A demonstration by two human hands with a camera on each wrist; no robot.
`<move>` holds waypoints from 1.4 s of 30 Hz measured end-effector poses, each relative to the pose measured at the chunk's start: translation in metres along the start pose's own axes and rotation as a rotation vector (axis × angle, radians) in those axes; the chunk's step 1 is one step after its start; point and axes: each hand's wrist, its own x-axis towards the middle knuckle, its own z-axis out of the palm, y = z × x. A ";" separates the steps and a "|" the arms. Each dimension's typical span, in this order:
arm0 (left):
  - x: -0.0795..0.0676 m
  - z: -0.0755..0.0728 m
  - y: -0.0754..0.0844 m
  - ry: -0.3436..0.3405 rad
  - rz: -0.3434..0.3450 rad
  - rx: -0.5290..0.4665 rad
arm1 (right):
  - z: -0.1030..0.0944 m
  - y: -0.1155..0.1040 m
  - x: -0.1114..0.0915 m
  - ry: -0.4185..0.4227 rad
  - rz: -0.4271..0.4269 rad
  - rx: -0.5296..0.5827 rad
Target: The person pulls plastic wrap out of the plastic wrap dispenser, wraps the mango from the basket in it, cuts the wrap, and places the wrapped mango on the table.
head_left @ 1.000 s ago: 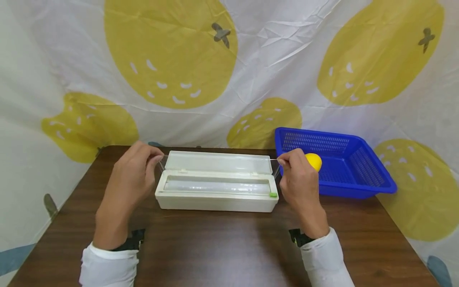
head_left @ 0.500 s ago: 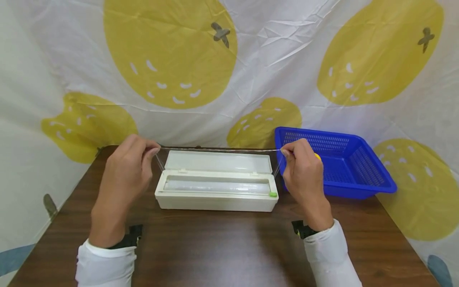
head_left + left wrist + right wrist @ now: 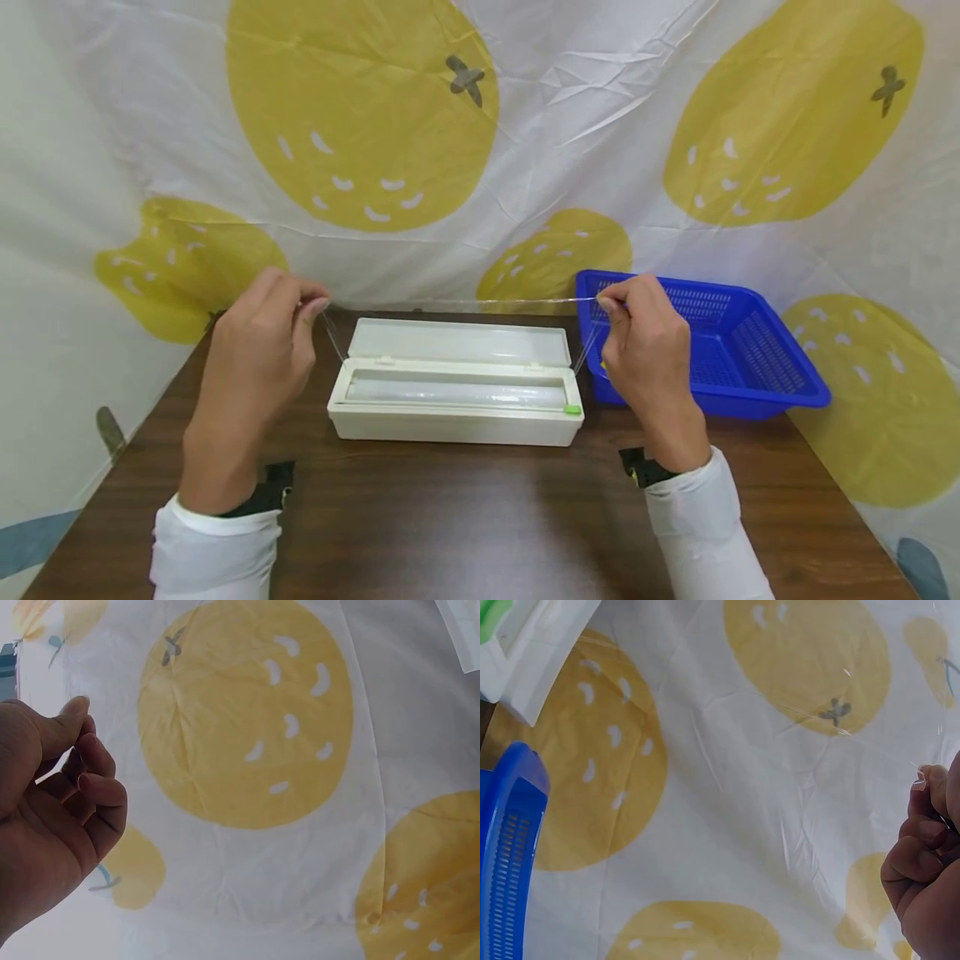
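Note:
A clear sheet of plastic wrap (image 3: 457, 301) stretches between my two hands, its upper edge taut above the white wrap dispenser (image 3: 453, 427). My left hand (image 3: 258, 358) pinches one corner between thumb and forefinger, up and left of the box. At the other corner my right hand (image 3: 648, 358) pinches the film the same way, in front of the blue basket. The sides of the film slant down to the dispenser, whose lid (image 3: 459, 342) is flipped back. Inside its window lies the film roll (image 3: 457, 392). In the right wrist view the right fingertips (image 3: 922, 778) grip the film.
A blue perforated basket (image 3: 750, 398) stands at the back right of the brown wooden table (image 3: 450, 517); my right hand covers part of it. A green slider (image 3: 572, 409) sits at the dispenser's right front. Behind hangs a fruit-patterned cloth (image 3: 420, 258).
Both hands have risen and moved slightly apart, drawing the film higher out of the dispenser. The yellow round thing in the basket is now almost wholly hidden behind my right hand.

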 end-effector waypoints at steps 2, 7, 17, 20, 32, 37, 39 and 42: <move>0.002 -0.001 0.001 0.007 -0.001 0.003 | -0.001 0.000 0.002 0.004 -0.001 0.002; 0.007 -0.006 0.003 0.019 0.004 0.010 | -0.005 -0.001 0.010 0.015 -0.014 -0.011; 0.016 -0.014 0.008 0.054 -0.019 -0.005 | -0.014 -0.007 0.025 0.033 -0.025 -0.024; 0.018 -0.016 0.009 0.064 -0.025 -0.008 | -0.017 -0.008 0.028 0.042 -0.029 -0.025; 0.026 -0.027 0.014 0.099 0.001 0.010 | -0.025 -0.013 0.046 0.084 -0.076 -0.032; 0.029 -0.028 0.017 0.146 -0.002 0.006 | -0.028 -0.015 0.052 0.092 -0.099 -0.034; 0.030 -0.030 0.018 0.140 0.002 0.017 | -0.029 -0.016 0.054 0.103 -0.103 -0.031; 0.032 -0.033 0.020 0.132 0.009 0.028 | -0.031 -0.017 0.056 0.116 -0.107 -0.025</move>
